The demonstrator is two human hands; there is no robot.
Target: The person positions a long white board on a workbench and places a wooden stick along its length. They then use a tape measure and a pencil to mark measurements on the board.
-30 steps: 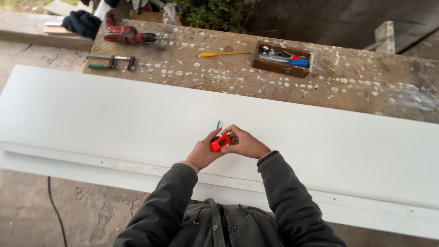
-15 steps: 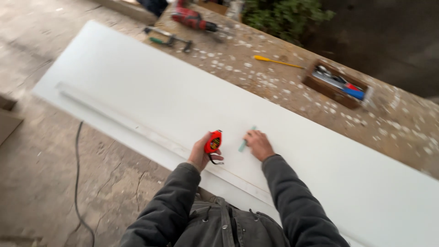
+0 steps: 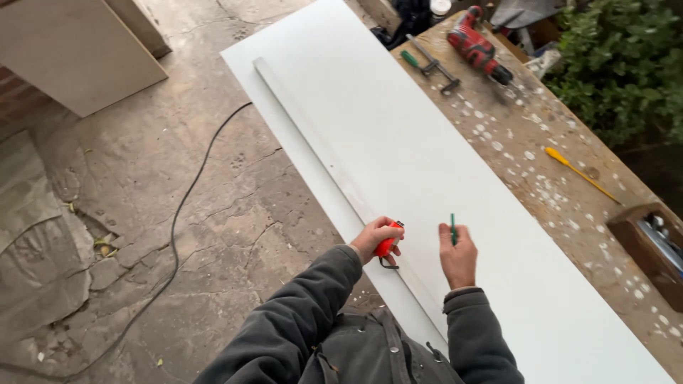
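The left hand is curling its fingers around a red tape measure, gripping it closed with the knuckles facing up and the wrist bent slightly inward; a small dark loop is hanging from the tape measure just below the hand. The hand is resting at the near edge of a long white board, beside a raised white strip that is running along that edge and away from the hand. The right hand is lying just to the right of the left one, palm down on the board, pinching a green pencil that is pointing away from the body. Both forearms, in dark grey sleeves, are reaching forward from the torso. Beyond the right hand, a workbench is carrying a yellow screwdriver, a red drill and a clamp. Left of the left hand, a black cable is trailing across the floor.
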